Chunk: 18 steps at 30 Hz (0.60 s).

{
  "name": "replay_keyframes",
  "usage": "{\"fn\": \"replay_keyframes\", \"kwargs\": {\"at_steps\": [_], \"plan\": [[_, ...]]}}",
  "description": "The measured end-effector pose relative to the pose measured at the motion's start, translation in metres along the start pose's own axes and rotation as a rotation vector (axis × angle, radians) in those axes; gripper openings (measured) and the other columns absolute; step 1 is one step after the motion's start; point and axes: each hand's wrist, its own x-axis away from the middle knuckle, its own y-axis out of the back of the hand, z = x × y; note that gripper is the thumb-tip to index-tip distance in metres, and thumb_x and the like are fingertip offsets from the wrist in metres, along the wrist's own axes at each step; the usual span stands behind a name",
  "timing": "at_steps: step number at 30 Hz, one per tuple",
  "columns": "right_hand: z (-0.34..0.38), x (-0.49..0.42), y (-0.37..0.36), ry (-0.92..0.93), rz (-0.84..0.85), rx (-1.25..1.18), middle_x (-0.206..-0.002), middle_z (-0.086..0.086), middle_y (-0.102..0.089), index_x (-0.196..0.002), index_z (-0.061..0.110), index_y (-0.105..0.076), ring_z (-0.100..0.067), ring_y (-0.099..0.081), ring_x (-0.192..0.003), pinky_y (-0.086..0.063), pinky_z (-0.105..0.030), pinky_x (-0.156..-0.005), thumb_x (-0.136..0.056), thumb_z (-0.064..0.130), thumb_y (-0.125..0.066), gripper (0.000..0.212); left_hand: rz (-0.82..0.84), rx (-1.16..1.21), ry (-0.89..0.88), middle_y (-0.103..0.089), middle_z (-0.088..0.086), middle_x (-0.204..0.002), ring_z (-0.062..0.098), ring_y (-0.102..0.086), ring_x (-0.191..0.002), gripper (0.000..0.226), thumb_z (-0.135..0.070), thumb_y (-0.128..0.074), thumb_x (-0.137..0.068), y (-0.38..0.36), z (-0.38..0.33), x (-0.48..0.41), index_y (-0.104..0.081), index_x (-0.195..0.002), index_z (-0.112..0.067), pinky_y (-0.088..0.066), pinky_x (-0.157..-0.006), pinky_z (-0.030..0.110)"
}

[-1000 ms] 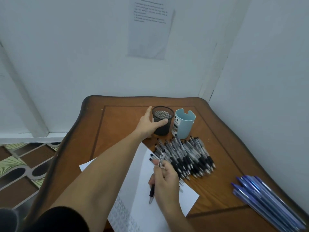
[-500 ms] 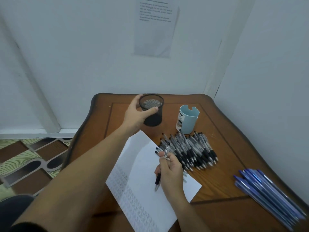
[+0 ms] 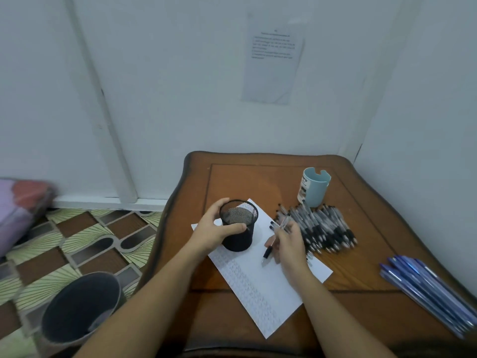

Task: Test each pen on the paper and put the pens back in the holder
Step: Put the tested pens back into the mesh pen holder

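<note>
Two hands busy: our left hand (image 3: 216, 233) grips the mesh holder (image 3: 238, 218) over the paper (image 3: 258, 285). Our right hand (image 3: 289, 244) pinches a pen (image 3: 268, 251), tip down.

Wooden table (image 3: 232, 177), printed notice (image 3: 273, 58) on wall (image 3: 180, 73), dark bin (image 3: 77, 306) on patterned floor (image 3: 77, 241)

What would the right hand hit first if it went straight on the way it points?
Likely the left edge of the pen pile, just ahead of the right hand; height is unclear, so it might pass over.
</note>
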Motion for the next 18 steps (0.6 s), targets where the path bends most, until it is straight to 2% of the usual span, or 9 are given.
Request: {"fn": "replay_keyframes", "kwargs": {"at_steps": [2, 5, 9, 13, 15, 18], "plan": [[0.013, 0.0, 0.004, 0.008, 0.021, -0.044, -0.074, -0.014, -0.066, -0.126, 0.019, -0.044, -0.015, -0.055, -0.047, -0.04, -0.028, -0.041, -0.104, 0.012, -0.046, 0.023, 0.016, 0.036, 0.024, -0.058, -0.011, -0.118, 0.013, -0.056, -0.111, 0.079, -0.022, -0.088, -0.063, 0.0, -0.001, 0.0, -0.049, -0.13, -0.034, -0.051, -0.096, 0.045], [0.042, -0.008, 0.005, 0.112, -0.016, -0.088, -0.075, -0.012, -0.067, -0.137, 0.018, -0.032, -0.014, -0.059, -0.049, -0.046, -0.029, -0.044, -0.103, 0.007, -0.046, 0.038, 0.042, 0.09, 0.052, -0.057, -0.008, -0.121, 0.015, -0.056, -0.111, 0.077, -0.015, -0.087, -0.067, 0.001, -0.002, 0.0, -0.048, -0.131, -0.034, -0.052, -0.095, 0.045], [0.086, -0.018, -0.006, 0.322, 0.066, -0.019, -0.084, -0.012, -0.073, -0.149, 0.037, -0.012, -0.014, -0.061, -0.055, -0.048, -0.028, -0.05, -0.103, 0.01, -0.049, 0.065, 0.065, 0.146, 0.08, -0.056, -0.007, -0.122, 0.016, -0.057, -0.108, 0.077, -0.012, -0.086, -0.067, 0.001, -0.005, 0.003, -0.048, -0.13, -0.034, -0.055, -0.081, 0.036], [0.097, -0.029, -0.023, 0.374, 0.233, 0.21, -0.088, -0.012, -0.074, -0.15, 0.038, -0.013, -0.016, -0.064, -0.065, -0.051, -0.028, -0.056, -0.101, 0.013, -0.054, 0.068, 0.061, 0.215, 0.1, -0.059, -0.001, -0.124, 0.025, -0.06, -0.112, 0.09, -0.023, -0.094, -0.046, -0.001, -0.005, 0.002, -0.053, -0.125, -0.036, -0.051, -0.096, 0.049], [0.09, -0.035, -0.025, 0.344, 0.302, 0.362, -0.092, -0.008, -0.073, -0.153, 0.043, -0.011, -0.019, -0.067, -0.075, -0.054, -0.034, -0.063, -0.1, 0.022, -0.056, 0.073, 0.065, 0.219, 0.106, -0.06, -0.002, -0.123, 0.026, -0.06, -0.113, 0.093, -0.026, -0.096, -0.041, -0.002, -0.004, 0.002, -0.055, -0.123, -0.038, -0.048, -0.098, 0.052], [0.079, -0.043, -0.008, 0.354, 0.203, 0.398, -0.092, -0.001, -0.072, -0.153, 0.043, -0.019, -0.018, -0.068, -0.092, -0.054, -0.04, -0.087, -0.097, 0.03, -0.061, 0.071, 0.083, 0.178, 0.096, -0.058, -0.002, -0.126, 0.025, -0.059, -0.114, 0.094, -0.03, -0.095, -0.044, -0.001, -0.004, 0.001, -0.052, -0.127, -0.039, -0.048, -0.1, 0.05]]}}
